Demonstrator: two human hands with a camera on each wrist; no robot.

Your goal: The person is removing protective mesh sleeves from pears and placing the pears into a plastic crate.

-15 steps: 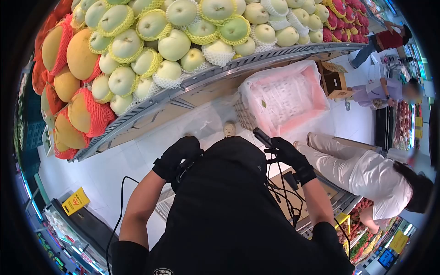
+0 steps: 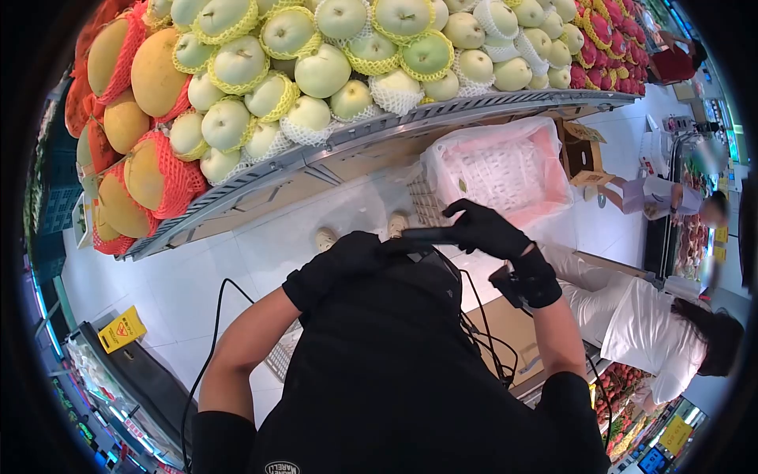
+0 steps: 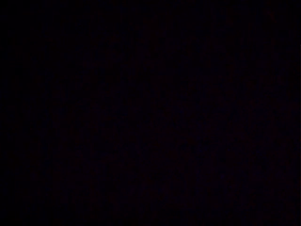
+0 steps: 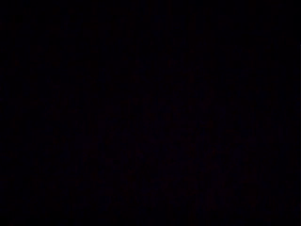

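In the head view, my black-gloved right hand (image 2: pixel 491 232) holds a slim, dark handheld device (image 2: pixel 428 236) in front of my waist, with one finger raised off it. The device points left toward my gloved left hand (image 2: pixel 343 261), which is held close against the dark clothing at my front. Its fingers overlap the device's far end in this view and are mostly hidden, so I cannot tell whether they grip it. Black cables (image 2: pixel 491 347) hang beside my right hip. Both wrist views are black.
Ahead, a sloping stand holds pale green melons (image 2: pixel 322 71) in foam nets, orange melons (image 2: pixel 162 71) and dragon fruit (image 2: pixel 598 35). A plastic-lined crate (image 2: pixel 505 170) and a cardboard box (image 2: pixel 583 152) sit below it. A person in white (image 2: pixel 643 312) bends at the right, near a yellow sign (image 2: pixel 675 434).
My right hand has moved up and left with the device, turning it more level across my front. The left hand has moved right, toward it. The view has shifted slightly.
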